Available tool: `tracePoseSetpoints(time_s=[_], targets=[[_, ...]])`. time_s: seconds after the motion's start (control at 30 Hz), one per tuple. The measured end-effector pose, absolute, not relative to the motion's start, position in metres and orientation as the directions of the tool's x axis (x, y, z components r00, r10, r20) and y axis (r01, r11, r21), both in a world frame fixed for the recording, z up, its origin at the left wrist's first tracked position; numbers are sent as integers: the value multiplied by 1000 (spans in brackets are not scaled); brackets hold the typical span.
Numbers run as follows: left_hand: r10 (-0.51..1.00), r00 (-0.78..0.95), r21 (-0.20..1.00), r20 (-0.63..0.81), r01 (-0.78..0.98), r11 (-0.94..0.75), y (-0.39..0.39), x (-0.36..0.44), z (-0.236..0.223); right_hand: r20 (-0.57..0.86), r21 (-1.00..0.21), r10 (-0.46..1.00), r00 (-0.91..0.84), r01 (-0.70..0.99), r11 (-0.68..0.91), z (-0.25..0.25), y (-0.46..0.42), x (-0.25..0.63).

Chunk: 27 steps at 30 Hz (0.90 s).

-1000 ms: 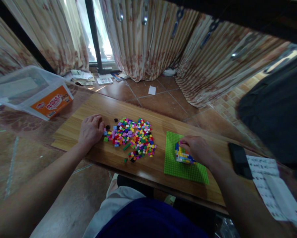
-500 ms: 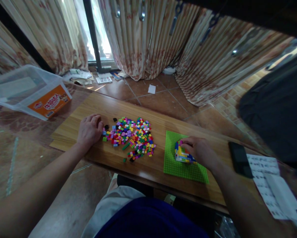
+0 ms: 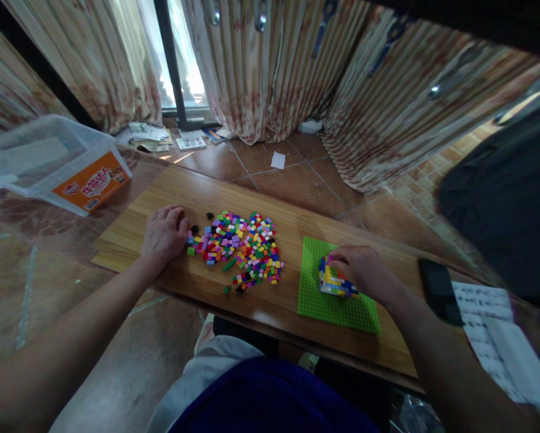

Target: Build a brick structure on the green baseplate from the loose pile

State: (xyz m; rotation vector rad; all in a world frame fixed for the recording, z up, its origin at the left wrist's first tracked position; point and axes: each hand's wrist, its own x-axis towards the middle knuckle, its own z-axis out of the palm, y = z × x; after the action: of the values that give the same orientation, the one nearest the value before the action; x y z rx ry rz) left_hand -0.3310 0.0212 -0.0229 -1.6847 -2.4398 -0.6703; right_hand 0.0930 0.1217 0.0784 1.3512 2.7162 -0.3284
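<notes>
My right hand (image 3: pixel 361 269) is over a small hollow-looking build of toy bricks (image 3: pixel 333 287), white, yellow and blue, standing on a green studded baseplate (image 3: pixel 310 300). Its thumb and fingers pinch at the far edge of the build, where a pink brick (image 3: pixel 329 258) shows at the fingertips. Part of the build is hidden under this hand. On the wooden tabletop my left hand (image 3: pixel 164 233) rests palm down with curled fingers, at the left end of a pile of loose multicoloured toy bricks (image 3: pixel 247 243). Whatever may be under those fingers is hidden.
At the far left stands a clear plastic box (image 3: pixel 39 171) with an orange label. A black phone (image 3: pixel 439 291) and written paper sheets (image 3: pixel 486 307) lie right of the baseplate. Beyond the wooden table (image 3: pixel 270 313) are a tiled floor and hanging curtains (image 3: pixel 252 78).
The view has shifted slightly. My right hand stays at the build with its fingers in nearly the same spot, and my left hand has not visibly moved.
</notes>
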Motion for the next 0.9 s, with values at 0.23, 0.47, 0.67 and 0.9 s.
tracePoseSetpoints(time_s=[0.23, 0.47, 0.67, 0.9], targets=[[863, -389, 295, 323, 908, 299, 21, -330, -23, -176, -138, 764, -621, 784, 605, 75, 126, 93], [861, -387, 316, 330, 905, 286, 21, -331, -23, -183, -141, 770, -611, 792, 594, 78, 121, 93], [869, -361, 280, 337, 920, 274, 21, -331, -23, -1, -129, 817, -577, 810, 572, 82, 104, 79], [867, -363, 289, 341, 918, 270, 21, -329, -21, -11, -362, 777, -630, 727, 584, 61, 74, 11]])
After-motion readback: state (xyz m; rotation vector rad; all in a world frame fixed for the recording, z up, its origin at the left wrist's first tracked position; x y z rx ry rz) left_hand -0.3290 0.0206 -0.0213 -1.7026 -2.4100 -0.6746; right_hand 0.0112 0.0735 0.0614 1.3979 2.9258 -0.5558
